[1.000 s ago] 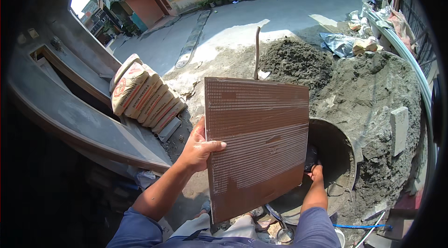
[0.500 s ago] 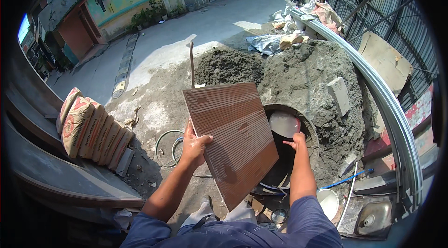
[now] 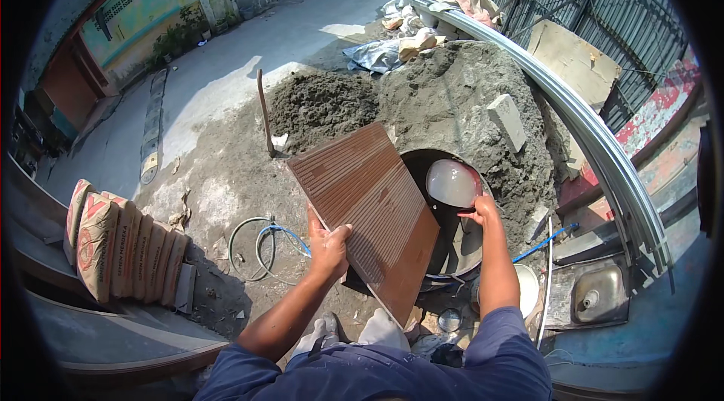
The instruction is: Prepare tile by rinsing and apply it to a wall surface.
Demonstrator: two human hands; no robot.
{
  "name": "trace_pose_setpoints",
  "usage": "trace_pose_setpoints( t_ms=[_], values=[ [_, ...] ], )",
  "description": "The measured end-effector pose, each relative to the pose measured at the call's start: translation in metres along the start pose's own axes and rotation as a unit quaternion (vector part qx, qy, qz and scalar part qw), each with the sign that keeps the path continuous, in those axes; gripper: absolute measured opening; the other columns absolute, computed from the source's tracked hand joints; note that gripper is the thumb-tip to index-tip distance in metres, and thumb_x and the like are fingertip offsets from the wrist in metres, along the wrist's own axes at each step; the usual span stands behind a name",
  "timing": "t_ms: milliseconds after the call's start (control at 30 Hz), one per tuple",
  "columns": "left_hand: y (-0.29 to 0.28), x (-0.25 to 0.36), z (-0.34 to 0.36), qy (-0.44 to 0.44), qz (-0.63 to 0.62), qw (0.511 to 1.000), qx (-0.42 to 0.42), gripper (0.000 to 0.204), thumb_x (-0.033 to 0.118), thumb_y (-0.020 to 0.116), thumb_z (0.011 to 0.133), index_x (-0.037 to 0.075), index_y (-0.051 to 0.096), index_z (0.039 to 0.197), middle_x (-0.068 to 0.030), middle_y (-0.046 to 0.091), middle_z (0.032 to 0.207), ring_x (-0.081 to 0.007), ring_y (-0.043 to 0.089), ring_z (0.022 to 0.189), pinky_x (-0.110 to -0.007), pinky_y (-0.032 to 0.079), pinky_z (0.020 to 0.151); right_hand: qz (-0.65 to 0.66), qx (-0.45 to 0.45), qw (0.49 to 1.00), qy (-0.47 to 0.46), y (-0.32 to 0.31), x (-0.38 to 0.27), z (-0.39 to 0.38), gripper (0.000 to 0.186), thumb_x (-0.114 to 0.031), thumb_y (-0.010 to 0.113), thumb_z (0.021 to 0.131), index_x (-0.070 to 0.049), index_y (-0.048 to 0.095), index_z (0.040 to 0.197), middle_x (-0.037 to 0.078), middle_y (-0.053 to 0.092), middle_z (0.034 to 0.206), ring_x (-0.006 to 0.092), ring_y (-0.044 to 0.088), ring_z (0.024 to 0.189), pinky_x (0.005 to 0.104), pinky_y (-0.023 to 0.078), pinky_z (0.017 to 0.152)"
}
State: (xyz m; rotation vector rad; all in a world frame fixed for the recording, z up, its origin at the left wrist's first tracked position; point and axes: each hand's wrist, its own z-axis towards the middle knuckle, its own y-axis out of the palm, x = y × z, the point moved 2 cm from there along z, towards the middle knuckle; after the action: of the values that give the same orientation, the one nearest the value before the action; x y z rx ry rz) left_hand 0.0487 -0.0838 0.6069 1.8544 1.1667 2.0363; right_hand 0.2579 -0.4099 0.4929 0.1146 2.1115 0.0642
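Our left hand [image 3: 329, 252] is closed on the left edge of a large brown tile [image 3: 368, 224], thumb across the ribbed face, fingers out of sight behind. The tile slants between our arms, its lowest corner toward us and its right side overlapping the near-left rim of the drum [image 3: 469, 239]; whether it rests there we cannot tell. We judge it stiff, fairly heavy and brittle at the corners, likely slippery if wet, so we would grip opposite edges well away from the corners.

Our right hand [image 3: 483, 212] is mostly curled at the near end of a scoop [image 3: 478, 184], apparently round its handle, one finger stretched left. The scoop hangs over the drum's opening, holding cloudy liquid [image 3: 451, 184]; it looks light but liable to slop, best held level by the handle.

Farther off, left, lie a looped hose [image 3: 288, 233] and stacked sacks [image 3: 124, 250]; beyond the drum rises grey sand [image 3: 324, 103].
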Motion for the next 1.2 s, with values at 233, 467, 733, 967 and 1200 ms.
trace_pose_setpoints(
  t_ms=[233,467,733,967,1200],
  values=[
    [0.044,-0.020,-0.013,0.034,0.040,0.997,-0.060,0.088,-0.016,0.041,0.065,0.016,0.007,0.141,-0.0126,0.041,0.125,-0.0219,0.050,0.104,-0.032,0.042,0.087,-0.071,-0.010,0.997,-0.027,-0.008,-0.056,-0.036,0.030,0.004,0.043,0.078,-0.001,0.050,0.107,0.017,0.060,0.090,0.0312,0.064,0.073,0.0542,0.055,0.061],
    [0.066,-0.036,-0.022,0.127,0.163,0.972,-0.114,0.093,-0.016,0.038,0.064,0.014,-0.005,0.142,-0.0146,0.033,0.133,-0.0236,0.042,0.115,-0.032,0.034,0.096,-0.148,-0.073,0.985,-0.054,0.025,-0.107,-0.093,0.024,0.004,0.044,0.072,-0.002,0.049,0.095,0.011,0.056,0.078,0.0225,0.060,0.058,0.0414,0.055,0.049],
    [0.085,-0.058,-0.014,0.188,0.204,0.954,-0.112,0.092,-0.016,0.035,0.066,0.013,-0.009,0.141,-0.0158,0.019,0.141,-0.0226,0.036,0.121,-0.030,0.031,0.099,-0.206,-0.128,0.966,-0.091,0.073,-0.156,-0.129,0.020,0.000,0.045,0.075,0.000,0.047,0.095,0.012,0.055,0.074,0.0219,0.059,0.052,0.0388,0.052,0.041],
    [0.105,-0.054,-0.029,0.175,0.195,0.964,-0.049,0.092,-0.013,0.039,0.061,0.006,-0.003,0.141,-0.0205,0.020,0.141,-0.0286,0.024,0.130,-0.031,0.018,0.107,-0.325,-0.239,0.905,-0.138,0.096,-0.192,-0.156,0.018,0.000,0.046,0.073,0.007,0.057,0.086,0.013,0.057,0.073,0.0236,0.059,0.060,0.0398,0.053,0.049],
    [0.105,-0.066,-0.009,0.155,0.238,0.959,-0.011,0.083,-0.008,0.042,0.064,0.001,0.009,0.140,-0.0192,0.023,0.139,-0.0263,0.027,0.129,-0.030,0.023,0.105,-0.461,-0.202,0.840,-0.205,0.090,-0.214,-0.133,0.022,0.000,0.044,0.075,0.005,0.056,0.093,0.016,0.059,0.079,0.0295,0.063,0.061,0.0406,0.056,0.052]
  ],
)
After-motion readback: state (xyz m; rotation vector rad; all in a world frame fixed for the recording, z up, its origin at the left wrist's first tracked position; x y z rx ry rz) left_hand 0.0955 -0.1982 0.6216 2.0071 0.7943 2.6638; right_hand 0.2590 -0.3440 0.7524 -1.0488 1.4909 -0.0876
